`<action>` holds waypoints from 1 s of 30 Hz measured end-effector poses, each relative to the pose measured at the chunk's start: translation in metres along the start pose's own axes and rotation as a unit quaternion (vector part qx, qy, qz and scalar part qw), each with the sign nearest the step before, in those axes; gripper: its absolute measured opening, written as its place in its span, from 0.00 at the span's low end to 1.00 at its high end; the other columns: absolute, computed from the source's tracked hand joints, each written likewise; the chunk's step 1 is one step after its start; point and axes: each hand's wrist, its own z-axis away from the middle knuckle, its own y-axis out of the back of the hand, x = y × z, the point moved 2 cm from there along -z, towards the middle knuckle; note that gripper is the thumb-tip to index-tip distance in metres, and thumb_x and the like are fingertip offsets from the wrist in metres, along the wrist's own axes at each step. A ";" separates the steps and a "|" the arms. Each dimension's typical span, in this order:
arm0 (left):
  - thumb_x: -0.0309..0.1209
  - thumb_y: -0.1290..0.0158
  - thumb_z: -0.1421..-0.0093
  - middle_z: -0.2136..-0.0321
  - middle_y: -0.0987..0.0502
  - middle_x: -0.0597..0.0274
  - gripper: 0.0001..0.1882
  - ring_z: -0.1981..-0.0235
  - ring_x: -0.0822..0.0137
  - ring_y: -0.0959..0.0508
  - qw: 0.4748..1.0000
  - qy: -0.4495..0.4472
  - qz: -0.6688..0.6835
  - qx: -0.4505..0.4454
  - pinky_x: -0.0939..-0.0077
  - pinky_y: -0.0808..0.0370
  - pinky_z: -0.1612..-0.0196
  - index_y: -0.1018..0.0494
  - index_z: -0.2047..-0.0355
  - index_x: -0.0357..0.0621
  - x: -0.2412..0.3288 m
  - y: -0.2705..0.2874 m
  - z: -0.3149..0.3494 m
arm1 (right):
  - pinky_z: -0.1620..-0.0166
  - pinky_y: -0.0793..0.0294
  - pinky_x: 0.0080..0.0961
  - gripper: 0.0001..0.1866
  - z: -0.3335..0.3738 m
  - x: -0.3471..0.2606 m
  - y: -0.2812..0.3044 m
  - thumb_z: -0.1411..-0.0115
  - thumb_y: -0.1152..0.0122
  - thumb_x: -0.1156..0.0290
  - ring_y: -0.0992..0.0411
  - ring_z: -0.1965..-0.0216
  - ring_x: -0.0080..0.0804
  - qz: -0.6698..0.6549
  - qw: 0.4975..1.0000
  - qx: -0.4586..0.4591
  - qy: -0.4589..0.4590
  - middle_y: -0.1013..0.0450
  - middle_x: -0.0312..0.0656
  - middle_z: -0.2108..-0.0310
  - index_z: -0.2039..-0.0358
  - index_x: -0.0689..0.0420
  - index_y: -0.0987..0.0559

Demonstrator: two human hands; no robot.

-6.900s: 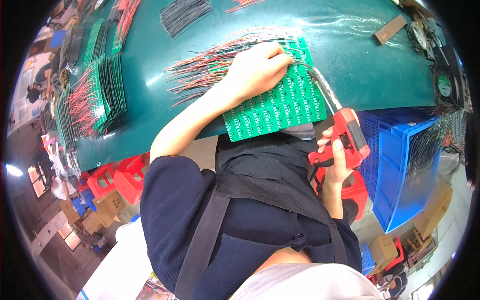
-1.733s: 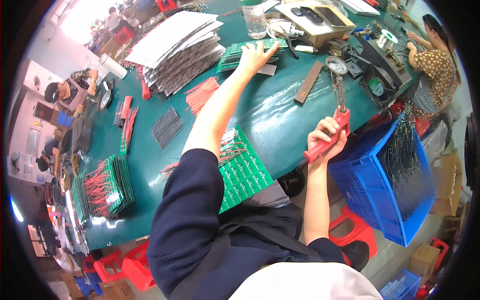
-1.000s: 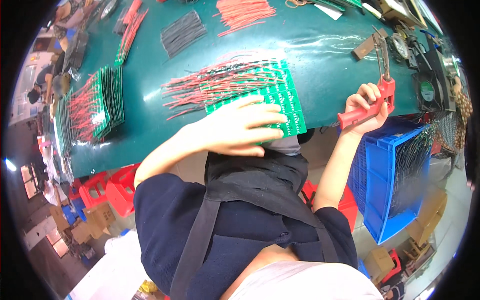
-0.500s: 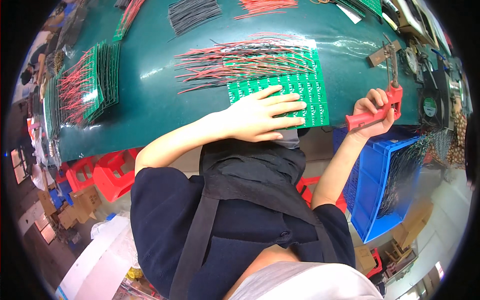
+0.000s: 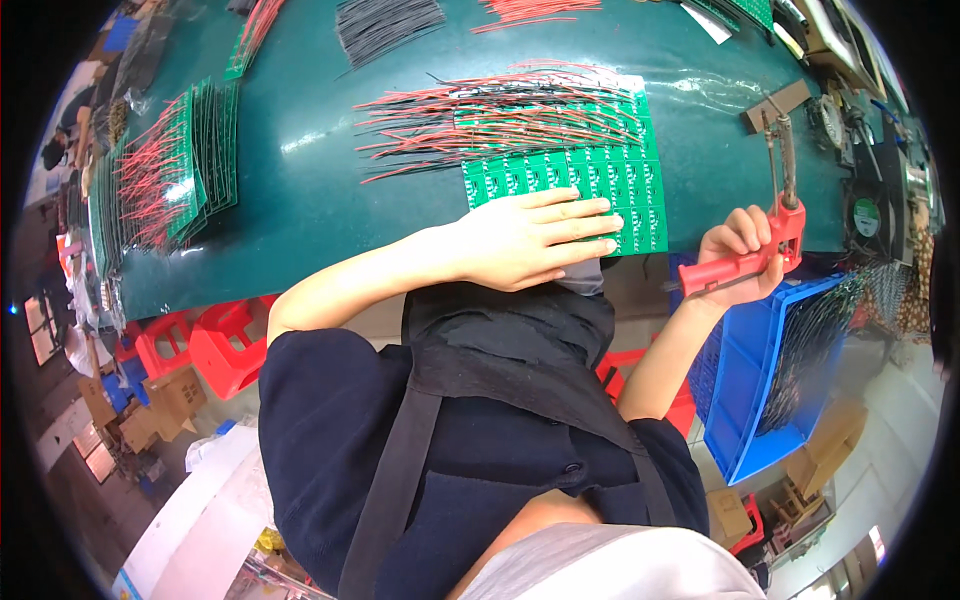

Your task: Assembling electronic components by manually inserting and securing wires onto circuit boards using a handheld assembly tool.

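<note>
My left hand [image 5: 535,238] lies flat, fingers stretched out, on the near part of a green circuit board panel [image 5: 642,205]. Red and black wires [image 5: 500,120] cover the panel's far half, and their loose ends stick out past its left edge. To the right of the panel, my right hand [image 5: 735,255] is wrapped around the red handle of a soldering gun [image 5: 785,235]. Its metal barrel and thin feed tube point away from me, apart from the panel.
Wired green boards [image 5: 205,170] stand in a row at the left. Black wires [image 5: 388,28] and red wires [image 5: 535,10] lie at the back. A small cardboard piece [image 5: 775,106] and a dark fan [image 5: 866,215] sit at the right. Below the table edge is a blue crate [image 5: 742,400].
The panel with its wires has shifted slightly to the right, my left hand still flat on it. My right hand and the soldering gun have come a little nearer to me.
</note>
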 end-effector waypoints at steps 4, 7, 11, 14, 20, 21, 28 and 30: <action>0.35 0.48 0.43 0.37 0.45 0.59 0.30 0.36 0.57 0.44 1.000 -0.002 0.009 0.007 0.59 0.45 0.36 0.42 0.40 0.49 -0.002 0.002 0.001 | 0.66 0.34 0.18 0.32 0.019 0.017 0.000 0.48 0.41 0.69 0.41 0.68 0.24 0.009 0.999 0.016 -0.027 0.40 0.37 0.69 0.43 0.58 0.40; 0.35 0.49 0.43 0.39 0.41 0.58 0.27 0.38 0.57 0.41 0.998 -0.019 0.053 0.016 0.59 0.42 0.38 0.38 0.42 0.50 -0.006 0.014 0.001 | 0.67 0.35 0.18 0.35 0.026 0.023 -0.008 0.47 0.42 0.68 0.41 0.68 0.25 0.037 0.999 0.006 -0.026 0.41 0.38 0.68 0.41 0.58 0.44; 0.31 0.49 0.43 0.60 0.24 0.60 0.11 0.57 0.57 0.25 0.996 0.035 -0.025 0.075 0.63 0.27 0.54 0.25 0.59 0.45 -0.043 0.077 0.000 | 0.68 0.34 0.20 0.38 0.041 0.009 -0.021 0.46 0.45 0.65 0.41 0.68 0.29 0.205 0.978 0.017 0.022 0.40 0.42 0.67 0.39 0.62 0.50; 0.30 0.51 0.46 0.66 0.22 0.58 0.10 0.60 0.58 0.23 0.960 0.129 -0.132 0.213 0.65 0.25 0.60 0.23 0.65 0.46 -0.108 0.108 0.003 | 0.69 0.33 0.21 0.39 0.047 0.010 -0.027 0.46 0.46 0.65 0.39 0.67 0.30 0.271 0.961 0.027 0.048 0.39 0.44 0.66 0.39 0.65 0.52; 0.33 0.47 0.49 0.72 0.25 0.53 0.07 0.69 0.53 0.23 0.911 0.158 -0.320 0.207 0.61 0.26 0.66 0.25 0.75 0.42 -0.172 0.115 -0.056 | 0.69 0.33 0.23 0.31 0.051 0.017 -0.073 0.49 0.48 0.66 0.36 0.66 0.35 0.503 0.853 0.026 0.136 0.35 0.48 0.66 0.46 0.69 0.40; 0.33 0.47 0.49 0.72 0.25 0.53 0.07 0.69 0.53 0.23 0.912 0.154 -0.317 0.210 0.61 0.26 0.66 0.25 0.75 0.42 -0.177 0.114 -0.066 | 0.69 0.33 0.23 0.31 0.052 0.011 -0.080 0.49 0.48 0.66 0.36 0.66 0.35 0.508 0.850 0.027 0.139 0.35 0.48 0.66 0.46 0.69 0.40; 0.34 0.48 0.50 0.75 0.24 0.47 0.11 0.70 0.53 0.21 0.895 0.234 -0.333 0.185 0.60 0.24 0.71 0.26 0.77 0.37 -0.186 0.105 -0.100 | 0.71 0.32 0.25 0.25 0.069 -0.029 -0.105 0.52 0.48 0.67 0.33 0.67 0.37 0.655 0.731 0.054 0.185 0.32 0.52 0.66 0.57 0.72 0.34; 0.34 0.49 0.49 0.75 0.24 0.46 0.12 0.70 0.53 0.21 0.901 0.206 -0.321 0.208 0.60 0.24 0.71 0.26 0.77 0.36 -0.196 0.101 -0.098 | 0.70 0.31 0.24 0.25 0.073 -0.031 -0.115 0.52 0.48 0.68 0.32 0.67 0.37 0.681 0.700 0.060 0.205 0.32 0.53 0.66 0.57 0.73 0.34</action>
